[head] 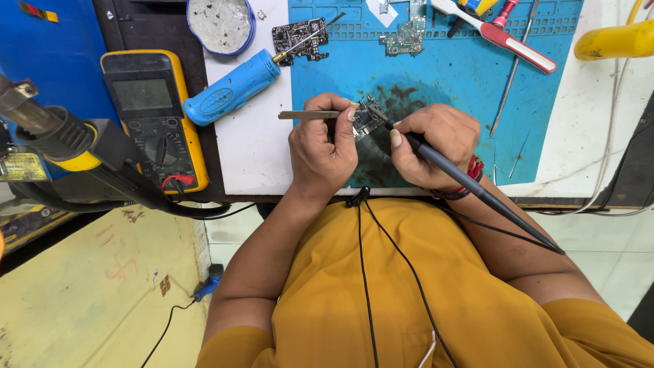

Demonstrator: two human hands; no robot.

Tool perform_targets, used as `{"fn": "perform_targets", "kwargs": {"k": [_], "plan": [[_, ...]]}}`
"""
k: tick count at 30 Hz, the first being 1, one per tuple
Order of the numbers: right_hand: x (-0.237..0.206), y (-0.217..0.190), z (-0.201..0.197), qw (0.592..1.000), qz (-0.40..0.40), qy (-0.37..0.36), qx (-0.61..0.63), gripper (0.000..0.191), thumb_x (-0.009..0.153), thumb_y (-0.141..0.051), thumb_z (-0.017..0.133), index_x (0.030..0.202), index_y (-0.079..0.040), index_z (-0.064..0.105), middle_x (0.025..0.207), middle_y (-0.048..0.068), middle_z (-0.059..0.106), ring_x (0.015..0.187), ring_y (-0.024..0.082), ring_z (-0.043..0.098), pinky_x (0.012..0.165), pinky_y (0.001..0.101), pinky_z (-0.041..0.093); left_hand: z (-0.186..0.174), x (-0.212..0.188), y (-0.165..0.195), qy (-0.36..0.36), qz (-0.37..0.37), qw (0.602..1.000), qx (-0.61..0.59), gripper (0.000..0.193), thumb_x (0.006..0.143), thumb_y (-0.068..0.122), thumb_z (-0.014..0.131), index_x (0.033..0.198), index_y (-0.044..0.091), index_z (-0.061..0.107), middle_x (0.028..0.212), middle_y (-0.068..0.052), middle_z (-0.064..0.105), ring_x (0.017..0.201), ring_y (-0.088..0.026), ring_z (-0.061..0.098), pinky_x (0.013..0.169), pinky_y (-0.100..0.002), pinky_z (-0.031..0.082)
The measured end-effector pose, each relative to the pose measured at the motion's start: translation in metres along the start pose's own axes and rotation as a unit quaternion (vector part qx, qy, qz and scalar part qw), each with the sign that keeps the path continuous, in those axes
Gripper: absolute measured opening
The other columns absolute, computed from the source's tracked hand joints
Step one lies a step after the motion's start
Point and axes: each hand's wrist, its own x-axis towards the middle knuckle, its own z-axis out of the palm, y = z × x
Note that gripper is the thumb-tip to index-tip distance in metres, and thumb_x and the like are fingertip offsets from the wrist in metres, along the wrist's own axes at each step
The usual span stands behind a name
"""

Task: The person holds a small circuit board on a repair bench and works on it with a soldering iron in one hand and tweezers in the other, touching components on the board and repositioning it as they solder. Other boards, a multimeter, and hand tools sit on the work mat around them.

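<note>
The small dark circuit board (368, 117) lay on the blue rubber work mat (463, 82), near its lower left edge. The left hand (321, 146) pinched thin metal tweezers (310, 114) between thumb and curled fingers, just left of the board. The right hand (429, 143) gripped a slim black soldering iron (470, 184) pen-style — its tip touching the board. Left of the mat lay a blue-handled screwdriver (231, 87) and a yellow multimeter (153, 116).
</note>
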Motion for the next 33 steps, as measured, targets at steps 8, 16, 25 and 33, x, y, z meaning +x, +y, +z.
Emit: {"fn": "perform_targets", "kwargs": {"k": [8,16,25,33], "plan": [[0.0003,0.0,0.0,1.0,0.0,0.001,0.001,0.013,0.086,-0.001,0.075,0.093,-0.003,0.065,0.079,0.011,0.067,0.068,0.028,0.066,0.063,0.0358,0.05,-0.0002,0.0,-0.0003,0.0,0.007,1.0,0.006,0.013,0.107,0.008,0.065,0.113,0.003,0.055,0.087,-0.006,0.07,0.07,-0.013,0.069,0.064,-0.027,0.055],[0.0001,-0.0001,0.0002,1.0,0.001,0.002,-0.003,0.013,0.085,-0.001,0.076,0.093,-0.003,0.065,0.078,0.011,0.067,0.068,0.028,0.066,0.063,0.0361,0.05,0.0002,-0.0004,-0.0009,-0.001,-0.004,1.0,0.002,0.013,0.106,0.008,0.066,0.112,0.003,0.056,0.085,-0.006,0.069,0.07,-0.013,0.069,0.063,-0.027,0.055],[-0.0006,-0.0005,0.0005,1.0,0.005,0.003,-0.006,0.014,0.085,0.0,0.076,0.094,-0.004,0.066,0.079,0.011,0.067,0.068,0.028,0.066,0.063,0.0358,0.05,-0.0001,-0.0005,-0.0013,-0.002,-0.002,1.0,-0.002,0.013,0.107,0.008,0.065,0.112,0.003,0.056,0.086,-0.006,0.069,0.071,-0.013,0.07,0.064,-0.027,0.055],[-0.0008,0.0001,0.0011,1.0,0.003,0.005,-0.003,0.014,0.085,-0.001,0.076,0.094,-0.004,0.065,0.079,0.011,0.067,0.07,0.028,0.067,0.061,0.0342,0.051,-0.0001,-0.0004,-0.001,-0.003,-0.003,1.0,0.001,0.013,0.107,0.009,0.066,0.112,0.003,0.055,0.085,-0.006,0.069,0.07,-0.013,0.069,0.064,-0.027,0.055]]}}
